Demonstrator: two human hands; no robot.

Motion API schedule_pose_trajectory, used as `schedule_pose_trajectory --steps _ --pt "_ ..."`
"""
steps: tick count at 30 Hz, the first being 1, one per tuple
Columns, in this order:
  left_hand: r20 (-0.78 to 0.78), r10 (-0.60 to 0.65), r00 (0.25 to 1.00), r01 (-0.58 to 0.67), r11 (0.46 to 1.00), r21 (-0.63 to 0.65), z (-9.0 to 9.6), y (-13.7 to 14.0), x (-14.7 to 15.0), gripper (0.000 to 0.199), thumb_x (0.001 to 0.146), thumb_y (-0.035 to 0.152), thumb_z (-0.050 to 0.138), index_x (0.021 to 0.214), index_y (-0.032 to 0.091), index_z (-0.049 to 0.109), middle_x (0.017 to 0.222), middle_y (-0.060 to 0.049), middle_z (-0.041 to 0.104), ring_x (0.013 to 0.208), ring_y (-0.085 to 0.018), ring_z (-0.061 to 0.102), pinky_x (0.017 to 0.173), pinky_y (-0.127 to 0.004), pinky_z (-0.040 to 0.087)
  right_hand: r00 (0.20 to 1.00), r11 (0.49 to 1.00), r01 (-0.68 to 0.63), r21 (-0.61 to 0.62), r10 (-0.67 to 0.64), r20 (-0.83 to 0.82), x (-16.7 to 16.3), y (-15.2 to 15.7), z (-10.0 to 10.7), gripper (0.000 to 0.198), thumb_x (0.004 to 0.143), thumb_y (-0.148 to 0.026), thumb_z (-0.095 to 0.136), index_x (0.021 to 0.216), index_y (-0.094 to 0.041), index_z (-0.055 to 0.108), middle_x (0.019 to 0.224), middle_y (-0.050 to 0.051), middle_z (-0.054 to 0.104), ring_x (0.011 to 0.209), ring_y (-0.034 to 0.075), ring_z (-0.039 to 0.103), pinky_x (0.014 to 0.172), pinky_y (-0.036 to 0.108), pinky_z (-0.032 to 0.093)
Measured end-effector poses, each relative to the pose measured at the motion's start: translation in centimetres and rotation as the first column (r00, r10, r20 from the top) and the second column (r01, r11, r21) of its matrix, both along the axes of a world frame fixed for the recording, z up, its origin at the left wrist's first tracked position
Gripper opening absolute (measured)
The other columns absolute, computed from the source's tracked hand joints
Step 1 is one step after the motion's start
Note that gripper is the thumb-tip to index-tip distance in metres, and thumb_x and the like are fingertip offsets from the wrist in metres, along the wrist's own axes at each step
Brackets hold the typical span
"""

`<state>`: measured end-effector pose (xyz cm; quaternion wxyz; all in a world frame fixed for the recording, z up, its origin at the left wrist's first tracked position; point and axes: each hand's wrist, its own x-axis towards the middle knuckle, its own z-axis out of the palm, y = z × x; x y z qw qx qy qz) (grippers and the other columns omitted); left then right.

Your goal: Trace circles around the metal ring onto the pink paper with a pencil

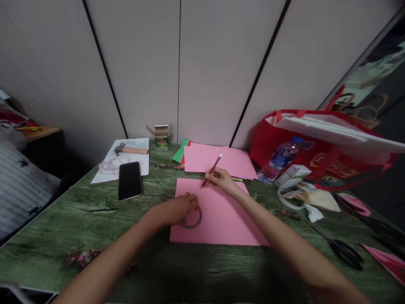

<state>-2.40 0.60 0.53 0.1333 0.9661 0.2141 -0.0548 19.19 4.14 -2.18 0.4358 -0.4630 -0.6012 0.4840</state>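
A pink paper sheet (228, 219) lies flat on the green table in front of me. On its left part is a thin dark ring (200, 218), partly covered by my left hand (187, 206). The fingers of that hand are curled down over the ring's upper side, pressing it to the paper. My right hand (220, 179) grips a dark red pencil (216, 164) with a pale end. The pencil slants, its point low over the paper just above the ring; whether it touches, I cannot tell.
Behind are a pink paper stack (218, 158) and a small open box (161, 141). A phone (130, 181) and a hammer (134, 150) on a white board stand left. At right are a bottle (281, 158), a red bag (265, 131), a white tape roll (286, 202) and scissors (343, 251).
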Motion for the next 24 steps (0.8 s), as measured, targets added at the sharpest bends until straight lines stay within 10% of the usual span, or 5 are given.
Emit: schedule_pose_trajectory --steps 3,9,16,20,24 --pt "0.146 0.081 0.986 -0.056 0.984 -0.169 -0.7 0.3 -1.8 0.057 0.067 -0.006 0.053 0.120 0.016 0.049 0.134 -0.011 0.046 0.125 -0.023 0.042 0.102 -0.035 0.035 0.980 0.960 0.179 0.213 -0.193 0.046 2.3 -5.0 -0.2 0.033 0.084 -0.048 0.053 0.092 -0.016 0.057 0.062 0.001 0.062 0.060 0.016 0.064 0.064 0.031 0.054" --pt "0.246 0.223 0.943 -0.138 0.937 -0.322 -3.2 -0.1 -3.0 0.057 0.070 0.027 0.072 0.123 0.024 0.050 0.146 -0.011 0.030 0.136 -0.030 0.023 0.107 -0.048 0.025 0.822 0.865 -0.246 0.437 -0.053 0.567 3.1 -13.8 -2.0 0.017 0.088 -0.026 0.052 0.105 -0.022 0.055 0.109 0.010 0.064 0.104 0.021 0.061 0.089 0.036 0.050" --pt "0.434 0.342 0.833 -0.174 0.908 -0.382 -3.6 0.0 -2.8 0.064 0.065 0.032 0.075 0.121 0.022 0.046 0.129 -0.009 0.048 0.122 -0.025 0.042 0.104 -0.044 0.031 0.702 0.854 -0.256 0.452 -0.157 0.694 2.4 -15.4 -3.6 0.031 0.082 -0.025 0.064 0.110 -0.021 0.052 0.121 0.013 0.059 0.115 0.024 0.055 0.096 0.040 0.048" --pt "0.549 0.531 0.645 -0.171 0.800 -0.575 -3.7 1.0 -3.2 0.065 0.063 0.033 0.074 0.119 0.020 0.043 0.126 -0.011 0.050 0.119 -0.024 0.046 0.103 -0.040 0.034 0.674 0.870 -0.265 0.417 -0.142 0.725 2.6 -15.1 -3.3 0.032 0.080 -0.025 0.067 0.109 -0.021 0.055 0.116 0.012 0.062 0.111 0.024 0.058 0.094 0.038 0.049" --pt "0.538 0.806 0.248 -0.103 0.574 -0.812 -3.2 2.2 -3.4 0.068 0.066 0.041 0.071 0.122 0.020 0.039 0.120 -0.012 0.058 0.114 -0.025 0.053 0.095 -0.039 0.042 0.669 0.877 -0.287 0.386 -0.105 0.736 2.6 -14.6 -2.3 0.033 0.078 -0.026 0.068 0.109 -0.020 0.058 0.112 0.011 0.063 0.105 0.022 0.061 0.090 0.035 0.051"
